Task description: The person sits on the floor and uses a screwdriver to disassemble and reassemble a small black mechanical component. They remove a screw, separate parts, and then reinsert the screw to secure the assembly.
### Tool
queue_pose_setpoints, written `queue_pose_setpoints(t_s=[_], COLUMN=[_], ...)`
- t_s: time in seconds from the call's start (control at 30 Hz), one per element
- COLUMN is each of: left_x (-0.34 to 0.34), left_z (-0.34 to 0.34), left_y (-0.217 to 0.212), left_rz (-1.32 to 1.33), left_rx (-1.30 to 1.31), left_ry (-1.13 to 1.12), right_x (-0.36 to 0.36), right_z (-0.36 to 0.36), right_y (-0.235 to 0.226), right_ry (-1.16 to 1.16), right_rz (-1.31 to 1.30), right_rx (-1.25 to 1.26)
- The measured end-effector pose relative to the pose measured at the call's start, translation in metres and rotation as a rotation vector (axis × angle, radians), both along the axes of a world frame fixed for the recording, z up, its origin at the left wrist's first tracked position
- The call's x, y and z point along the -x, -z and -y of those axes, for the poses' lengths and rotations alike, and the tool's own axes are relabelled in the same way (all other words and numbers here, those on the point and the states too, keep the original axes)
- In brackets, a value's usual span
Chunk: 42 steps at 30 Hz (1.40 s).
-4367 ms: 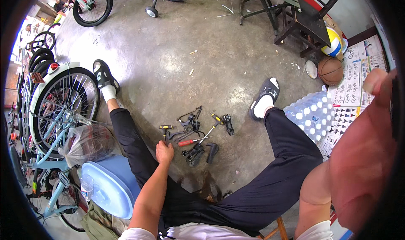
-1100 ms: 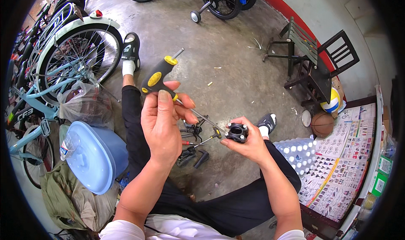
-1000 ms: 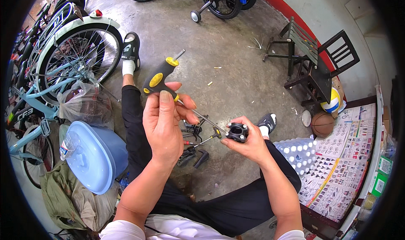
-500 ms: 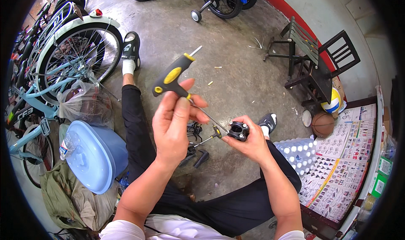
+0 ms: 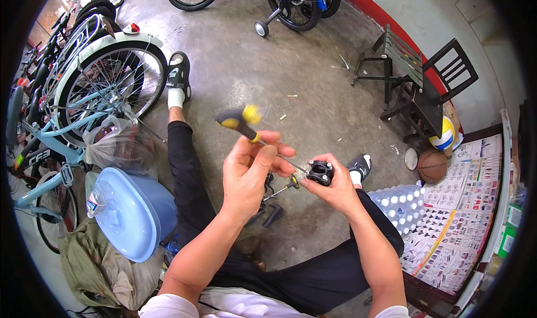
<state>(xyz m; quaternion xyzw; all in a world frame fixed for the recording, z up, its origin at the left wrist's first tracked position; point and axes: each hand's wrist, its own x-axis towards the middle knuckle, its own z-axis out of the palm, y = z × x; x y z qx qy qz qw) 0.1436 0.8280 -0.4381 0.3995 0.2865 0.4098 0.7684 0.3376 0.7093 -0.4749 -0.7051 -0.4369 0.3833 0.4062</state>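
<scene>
A black-and-yellow T-handled tool with a thin metal shaft (image 5: 239, 123) is held upslope of the left hand (image 5: 244, 170), its shaft pinched just below the handle between thumb and fingers, the outer fingers loosely curled. The end of the handle is blurred. The shaft is slanted down toward the right hand (image 5: 337, 187), in which a small black clamp-like part with bright bolts (image 5: 320, 173) is gripped between thumb and fingers. The part is held up over the floor between the person's knees, and the tool's tip is brought to its left side; whether the tip is seated in a bolt cannot be told.

Below the hands, a second yellow-and-black T-handled tool (image 5: 294, 181) is laid on the grey concrete floor (image 5: 319, 116), near a black, bent, tube-like piece (image 5: 273, 215). Other dark parts beside them are partly hidden by the left hand and forearm.

To the left, a light-blue plastic tub with a lid (image 5: 120, 220) is topped by a clear plastic bottle (image 5: 96, 201), and a light-blue bicycle (image 5: 51, 185) is stood behind it. To the right, a shrink-wrapped pack of white-capped water bottles (image 5: 398, 206) is set near the right leg, with a brown basketball (image 5: 432, 167) placed beyond it, close to a black wooden chair (image 5: 429, 114).
</scene>
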Motion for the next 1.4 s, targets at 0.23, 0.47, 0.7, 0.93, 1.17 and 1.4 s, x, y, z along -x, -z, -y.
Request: queue_pose_setpoints(t_s=[0.23, 0.47, 0.7, 0.93, 1.17, 1.4], left_x=[0.003, -0.003, 0.004, 0.000, 0.002, -0.002], left_z=[-0.007, -0.002, -0.002, 0.006, -0.001, 0.004], left_y=[-0.003, -0.009, 0.009, -0.009, -0.004, 0.002], left_rz=[0.009, 0.047, 0.012, -0.052, -0.074, -0.070], left_rx=[-0.044, -0.015, -0.071, -0.124, -0.266, -0.228], left_ry=[-0.019, 0.036, 0.089, 0.050, -0.099, -0.068], right_x=[0.000, 0.000, 0.001, 0.002, 0.007, 0.007], right_z=[0.001, 0.000, 0.002, 0.001, 0.002, 0.002], right_y=[0.000, -0.001, 0.003, 0.000, -0.008, -0.008], right_ry=[-0.042, -0.089, -0.139, -0.150, -0.167, -0.142], right_rz=[0.030, 0.094, 0.145, 0.030, 0.048, -0.003], right_rx=[-0.016, -0.039, -0.058, -0.049, -0.063, -0.040])
